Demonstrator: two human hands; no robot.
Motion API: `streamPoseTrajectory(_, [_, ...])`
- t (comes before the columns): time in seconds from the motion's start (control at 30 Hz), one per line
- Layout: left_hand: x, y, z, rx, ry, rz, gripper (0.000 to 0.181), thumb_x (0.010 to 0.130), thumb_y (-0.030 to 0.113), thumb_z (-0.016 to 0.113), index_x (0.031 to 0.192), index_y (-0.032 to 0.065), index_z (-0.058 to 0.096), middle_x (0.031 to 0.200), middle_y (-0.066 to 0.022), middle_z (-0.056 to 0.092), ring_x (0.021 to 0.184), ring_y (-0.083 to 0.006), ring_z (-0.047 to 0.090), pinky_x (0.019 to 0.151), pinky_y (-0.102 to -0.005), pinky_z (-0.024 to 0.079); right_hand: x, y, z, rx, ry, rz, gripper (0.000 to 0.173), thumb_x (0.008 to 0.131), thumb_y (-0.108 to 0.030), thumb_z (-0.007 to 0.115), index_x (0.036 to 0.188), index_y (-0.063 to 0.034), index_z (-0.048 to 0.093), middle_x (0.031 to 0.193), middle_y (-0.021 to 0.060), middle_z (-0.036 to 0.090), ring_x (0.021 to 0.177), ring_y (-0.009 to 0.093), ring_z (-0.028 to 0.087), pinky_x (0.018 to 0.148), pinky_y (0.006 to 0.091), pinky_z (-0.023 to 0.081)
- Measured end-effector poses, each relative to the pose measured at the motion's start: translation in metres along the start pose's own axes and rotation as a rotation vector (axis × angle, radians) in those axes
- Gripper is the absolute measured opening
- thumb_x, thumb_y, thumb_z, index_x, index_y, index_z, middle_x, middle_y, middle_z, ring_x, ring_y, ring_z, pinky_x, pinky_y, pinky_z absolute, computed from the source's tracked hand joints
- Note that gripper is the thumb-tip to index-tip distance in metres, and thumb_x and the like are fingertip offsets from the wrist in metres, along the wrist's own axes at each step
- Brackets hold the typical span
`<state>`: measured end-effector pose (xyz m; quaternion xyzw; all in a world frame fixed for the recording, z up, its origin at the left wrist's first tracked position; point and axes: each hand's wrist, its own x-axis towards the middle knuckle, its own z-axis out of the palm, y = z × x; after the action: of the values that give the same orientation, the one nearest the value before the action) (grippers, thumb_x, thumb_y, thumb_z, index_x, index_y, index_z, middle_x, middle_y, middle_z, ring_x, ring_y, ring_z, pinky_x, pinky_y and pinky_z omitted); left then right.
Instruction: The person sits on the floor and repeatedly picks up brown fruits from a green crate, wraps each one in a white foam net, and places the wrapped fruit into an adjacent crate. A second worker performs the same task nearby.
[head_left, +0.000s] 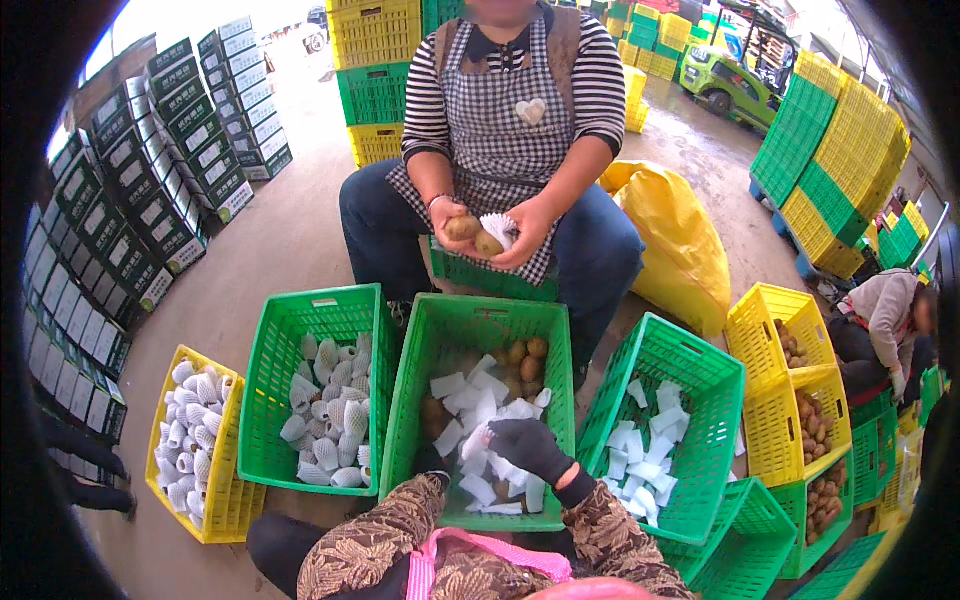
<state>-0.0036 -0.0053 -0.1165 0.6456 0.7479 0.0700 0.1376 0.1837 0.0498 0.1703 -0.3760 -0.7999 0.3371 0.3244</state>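
Observation:
A green plastic crate (553, 337) stands right before me, with white foam net sleeves (480, 491) strewn over brown kiwifruit (531, 367). My right hand (531, 448), in a black glove with bare fingertips, is over the middle of this crate. Its fingertips are pinched together at a white foam sleeve (477, 444). My left hand (433, 459), dark-gloved, is low inside the crate's left side; shadow and the sleeve hide its fingers and anything in them. Across from me, a seated person's hands (517, 232) hold two kiwifruit (463, 227), one partly in a foam sleeve (498, 223).
Left of me, a green crate (259, 390) and a yellow crate (236, 442) hold foam-sleeved fruit. At right, a green crate (724, 420) contains loose sleeves. Yellow crates (780, 296) of fruit stand beyond it, near another person (885, 307). Cartons (187, 127) are stacked far left.

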Motion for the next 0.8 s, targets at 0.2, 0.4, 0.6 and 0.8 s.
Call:
streamPoseTrajectory(0.2, [0.018, 0.008, -0.027, -0.081, 0.007, 0.024, 0.040, 0.071, 0.034, 0.067, 0.100, 0.0079, 0.056, 0.097, -0.0142, 0.060, 0.088, -0.0297, 0.059, 0.075, -0.0396, 0.047, 0.002, 0.014, 0.002, -0.018, 0.037, 0.025, 0.030, 0.080, -0.032, 0.062, 0.098, -0.0082, 0.065, 0.077, 0.0131, 0.065, 0.070, 0.029, 0.063, 0.059, 0.0368, 0.048])
streamPoseTrajectory(0.4, [0.020, 0.038, -0.137, -0.215, -0.053, 0.002, 0.047, 0.070, 0.032, 0.068, 0.109, 0.0077, 0.055, 0.101, -0.0138, 0.061, 0.091, -0.0290, 0.061, 0.077, -0.0384, 0.048, 0.008, 0.002, -0.014, -0.285, -0.003, 0.294, 0.076, 0.068, -0.048, 0.066, 0.126, -0.0046, 0.043, 0.094, 0.0219, 0.061, 0.083, 0.037, 0.061, 0.072, 0.0429, 0.048])
streamPoseTrajectory(0.6, [0.000, 0.084, -0.212, -0.593, 0.475, 0.326, 0.046, 0.066, 0.018, 0.076, 0.105, 0.0027, 0.055, 0.096, -0.0129, 0.061, 0.089, -0.0261, 0.061, 0.077, -0.0342, 0.049, 0.008, 0.021, -0.013, -0.158, 0.043, 0.187, 0.073, 0.067, -0.050, 0.068, 0.120, -0.0051, 0.045, 0.099, 0.0186, 0.060, 0.087, 0.035, 0.060, 0.073, 0.0413, 0.047])
streamPoseTrajectory(0.8, [-0.004, 0.114, -0.249, -0.777, 0.524, 0.354, 0.044, 0.066, 0.025, 0.071, 0.100, 0.0046, 0.052, 0.089, -0.0122, 0.057, 0.083, -0.0297, 0.059, 0.070, -0.0365, 0.048, 0.013, -0.023, -0.019, -0.114, 0.005, 0.094, 0.059, 0.068, -0.050, 0.068, 0.109, -0.0096, 0.054, 0.078, 0.0168, 0.062, 0.073, 0.033, 0.062, 0.063, 0.0399, 0.047])
